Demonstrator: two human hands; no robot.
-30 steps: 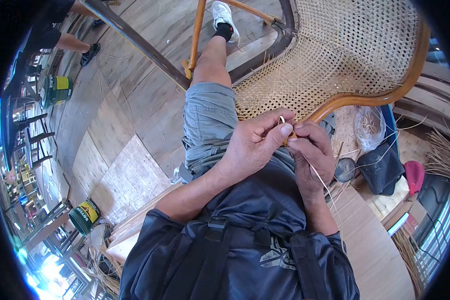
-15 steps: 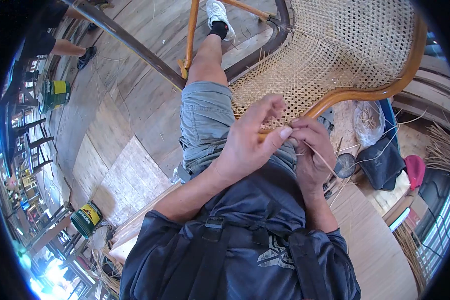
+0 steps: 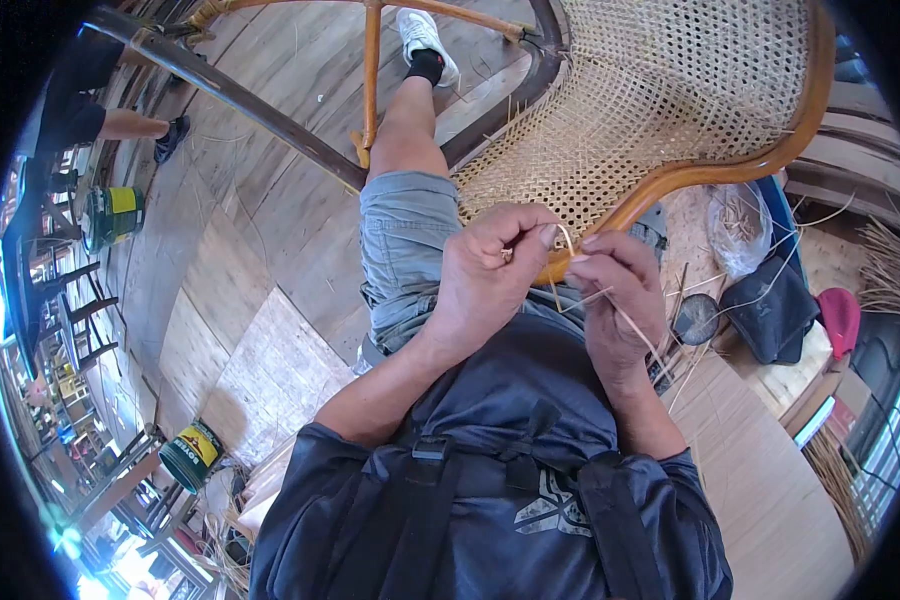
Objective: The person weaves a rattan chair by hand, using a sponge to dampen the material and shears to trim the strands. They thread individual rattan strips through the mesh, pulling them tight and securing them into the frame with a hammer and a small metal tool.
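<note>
A chair frame with a woven cane panel (image 3: pixel 670 100) lies across my lap, its curved wooden rail (image 3: pixel 660 190) running just beyond my fingers. My left hand (image 3: pixel 490 265) pinches a thin pale cane strand (image 3: pixel 564 231) between thumb and forefinger, and the strand bends in a small loop near the fingertips. Close beside it, my right hand (image 3: pixel 622 290) is closed with thumb and forefinger on the strand near the rail. A length of cane (image 3: pixel 640 338) trails from under the right hand toward my body. Where the strand meets the weave is partly hidden by my fingers.
To the right are a plastic bag of cane scraps (image 3: pixel 740 230), a dark cloth-like item (image 3: pixel 768 310), a pink item (image 3: pixel 838 322) and bundled cane strips (image 3: pixel 885 265). Green buckets (image 3: pixel 190 455) stand on the left. Another person's leg (image 3: pixel 135 125) shows at upper left.
My left hand has gone from spread fingers to a pinch on the cane strand. The right hand has come slightly away from the rail, and a loop of strand now shows between the hands.
</note>
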